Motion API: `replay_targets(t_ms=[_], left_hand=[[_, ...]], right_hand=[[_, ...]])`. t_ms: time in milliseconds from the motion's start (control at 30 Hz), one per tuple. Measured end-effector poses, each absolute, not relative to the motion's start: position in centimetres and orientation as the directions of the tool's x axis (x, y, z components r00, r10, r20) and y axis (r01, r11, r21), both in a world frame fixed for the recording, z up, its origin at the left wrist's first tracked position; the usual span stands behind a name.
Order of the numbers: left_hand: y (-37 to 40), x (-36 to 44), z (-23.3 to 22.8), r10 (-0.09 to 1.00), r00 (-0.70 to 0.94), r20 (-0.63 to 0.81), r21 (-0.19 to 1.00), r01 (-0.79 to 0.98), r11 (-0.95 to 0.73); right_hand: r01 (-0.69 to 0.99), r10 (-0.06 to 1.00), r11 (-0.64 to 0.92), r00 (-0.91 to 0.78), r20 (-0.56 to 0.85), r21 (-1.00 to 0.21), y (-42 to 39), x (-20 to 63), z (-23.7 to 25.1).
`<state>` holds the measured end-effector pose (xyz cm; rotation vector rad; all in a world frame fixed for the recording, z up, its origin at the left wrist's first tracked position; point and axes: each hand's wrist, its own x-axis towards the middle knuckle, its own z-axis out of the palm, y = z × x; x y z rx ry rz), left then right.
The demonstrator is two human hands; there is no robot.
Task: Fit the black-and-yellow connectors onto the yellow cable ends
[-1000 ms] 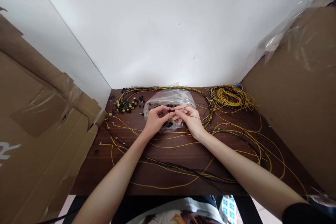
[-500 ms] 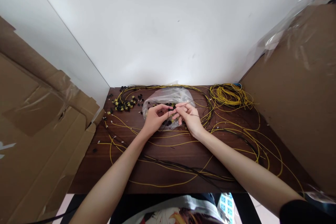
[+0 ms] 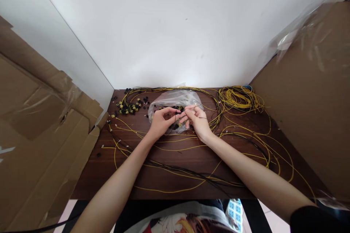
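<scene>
Both hands meet over the back-centre of the dark wood bench, just above a clear plastic bag.

Left hand: fingers curled in, thumb and forefinger pressed together, grip pinching a small black connector. Too small to tell more about the part.

Right hand: fingertips pinched on a thin black wire, wire end pointing at the connector. The two grips nearly touch; can't tell if the wire is in the connector or just beside it. A short bit of wire sticks out to the right past the fingers.

Around them:
- Bag lies under/behind both hands, w/ small black and yellow bits inside.
- Pile of loose black-and-yellow connectors on the bench left of the bag, near the back-left corner.
- Coil of yellow wire at back right, well apart from the hands.
- Long yellow and black wires loop across the bench, passing under both forearms, some near the front edge.
- Cardboard sheets lean at left; cardboard w/ plastic film stands at right.
- White wall behind the bench.
</scene>
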<state>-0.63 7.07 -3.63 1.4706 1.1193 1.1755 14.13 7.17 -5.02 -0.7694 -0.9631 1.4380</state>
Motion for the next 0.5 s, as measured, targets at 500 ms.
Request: replay_targets(t_ms=[500], left_hand=[[7.08, -0.56, -3.59, 0.976, 0.140, 0.169, 0.979, 0.087, -0.182]], right_hand=[[-0.420, 0.992, 0.015, -0.104, 0.065, -0.908, 7.10, 14.11, -4.91]])
